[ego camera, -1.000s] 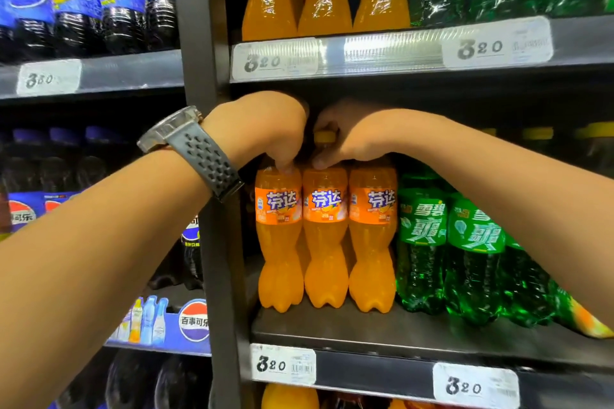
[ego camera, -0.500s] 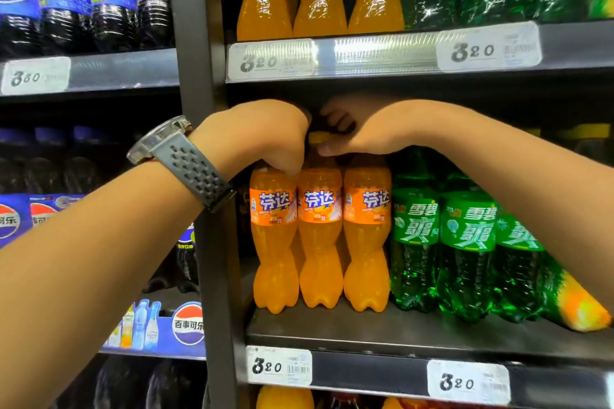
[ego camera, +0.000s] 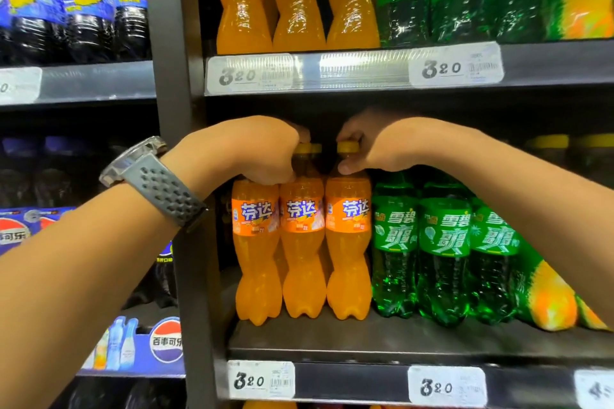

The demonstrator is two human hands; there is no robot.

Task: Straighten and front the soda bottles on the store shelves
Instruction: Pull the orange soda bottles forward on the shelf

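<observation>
Three orange soda bottles (ego camera: 302, 252) stand upright in a row on the dark shelf (ego camera: 398, 342), just left of the green bottles (ego camera: 443, 259), while the left hand (ego camera: 262, 153) curls its fingers round the leftmost orange bottle (ego camera: 255, 252) at its neck and the right hand (ego camera: 375, 149) pinches the rightmost orange bottle (ego camera: 349, 252) below its cap.

Right hand (ego camera: 375, 146) shifts to the right of the middle orange bottle (ego camera: 302, 242), uncovering the yellow cap (ego camera: 348, 146) of the right orange bottle (ego camera: 349, 259); it now pinches that cap and neck. A gap opens above the middle orange bottle between right hand and left hand (ego camera: 259, 153).
</observation>
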